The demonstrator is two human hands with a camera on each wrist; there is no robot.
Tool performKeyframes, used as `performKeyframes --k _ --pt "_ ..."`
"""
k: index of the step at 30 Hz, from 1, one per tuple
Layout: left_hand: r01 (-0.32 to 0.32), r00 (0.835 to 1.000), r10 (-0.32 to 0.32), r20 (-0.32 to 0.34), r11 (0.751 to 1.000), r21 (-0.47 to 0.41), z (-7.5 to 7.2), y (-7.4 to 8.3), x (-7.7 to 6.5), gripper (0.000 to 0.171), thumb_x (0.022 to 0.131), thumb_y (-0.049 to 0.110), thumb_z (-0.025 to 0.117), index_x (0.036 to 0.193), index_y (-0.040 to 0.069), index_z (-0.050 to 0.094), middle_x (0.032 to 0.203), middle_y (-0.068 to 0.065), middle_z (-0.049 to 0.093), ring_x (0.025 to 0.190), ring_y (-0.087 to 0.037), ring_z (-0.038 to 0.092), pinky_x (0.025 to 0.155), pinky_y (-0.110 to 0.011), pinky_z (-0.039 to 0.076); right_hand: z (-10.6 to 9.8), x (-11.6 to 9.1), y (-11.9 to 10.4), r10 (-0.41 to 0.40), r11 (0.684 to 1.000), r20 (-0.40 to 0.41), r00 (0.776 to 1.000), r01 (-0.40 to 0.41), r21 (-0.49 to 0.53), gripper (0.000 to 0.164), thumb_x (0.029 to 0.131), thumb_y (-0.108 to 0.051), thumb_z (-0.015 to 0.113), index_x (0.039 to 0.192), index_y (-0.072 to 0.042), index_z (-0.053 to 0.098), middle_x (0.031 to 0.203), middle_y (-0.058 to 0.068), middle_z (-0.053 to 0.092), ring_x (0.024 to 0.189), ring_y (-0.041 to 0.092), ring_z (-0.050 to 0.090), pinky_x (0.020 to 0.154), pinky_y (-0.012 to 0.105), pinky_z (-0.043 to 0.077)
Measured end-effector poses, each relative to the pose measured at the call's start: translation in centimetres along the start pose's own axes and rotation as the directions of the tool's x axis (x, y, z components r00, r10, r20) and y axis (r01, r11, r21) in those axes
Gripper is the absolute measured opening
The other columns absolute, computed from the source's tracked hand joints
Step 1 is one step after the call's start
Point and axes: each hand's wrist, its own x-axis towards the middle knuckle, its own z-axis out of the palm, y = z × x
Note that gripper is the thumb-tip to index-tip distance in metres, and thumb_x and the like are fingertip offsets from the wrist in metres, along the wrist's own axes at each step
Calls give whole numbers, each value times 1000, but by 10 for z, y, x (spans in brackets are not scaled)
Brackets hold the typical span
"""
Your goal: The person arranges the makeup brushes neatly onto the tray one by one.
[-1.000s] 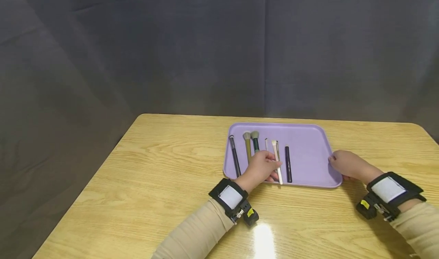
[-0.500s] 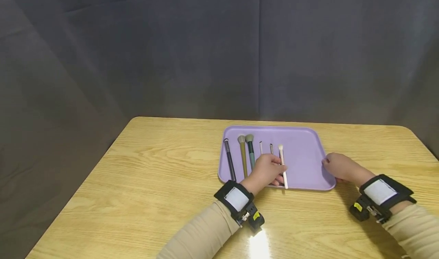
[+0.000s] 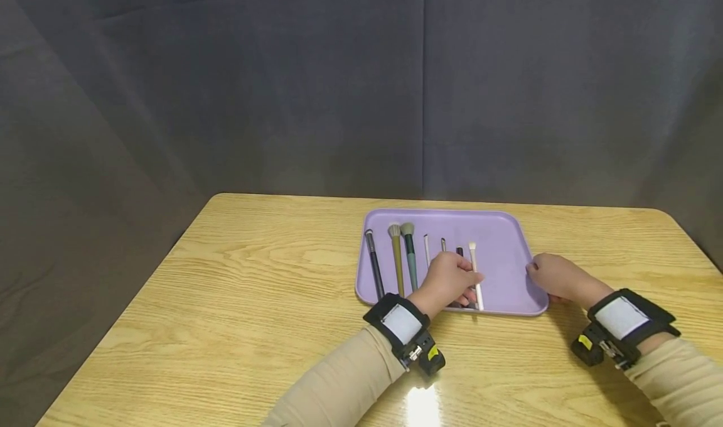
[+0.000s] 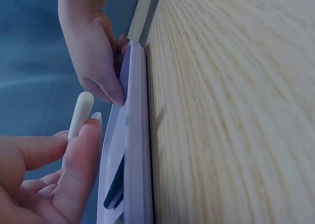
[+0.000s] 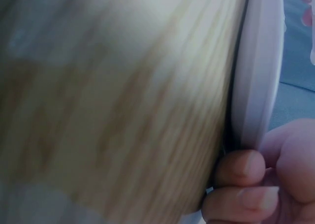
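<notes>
A white-handled makeup brush (image 3: 473,259) with pale bristles is pinched between the thumb and fingers of my left hand (image 3: 448,277), above the front part of a lavender tray (image 3: 503,226). The left wrist view shows the white handle's rounded end (image 4: 82,106) held clear of the tray's rim. My right hand (image 3: 556,275) grips the tray's right edge, its thumb on the inner side and fingers curled under the rim in the right wrist view. A dark brush (image 3: 460,251) and a thin brush (image 3: 443,243) lie partly hidden behind my left hand.
Left on the tray lie a black brush (image 3: 374,264), an olive-handled brush (image 3: 398,257), a green brush (image 3: 410,257) and a slim white one (image 3: 427,248), roughly side by side. The wooden table (image 3: 254,289) ends at a dark curtain (image 3: 316,100).
My left hand has carried the white brush rightward over the tray, past the dark brush. The right hand keeps its grip on the tray edge. The head view has shifted slightly.
</notes>
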Motion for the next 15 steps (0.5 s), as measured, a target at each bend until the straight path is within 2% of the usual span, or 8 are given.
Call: performKeyframes --k 8,15 --pt "23 1000 -22 -21 999 30 9 5 3 12 80 2 66 75 2 55 51 -7 54 38 -10 48 37 -19 43 -1 -1 -1 3 1000 -2 1000 -3 5 27 96 -15 33 91 9 46 52 3 42 41 12 40 40 26 37" --pt "38 999 -36 -27 997 73 16 12 7 14 79 -1 66 89 -4 56 45 -7 51 35 -10 45 38 -22 45 -1 -1 -1 2 1000 -6 1000 -2 -5 27 95 -15 33 88 8 46 53 3 43 41 13 41 40 27 38"
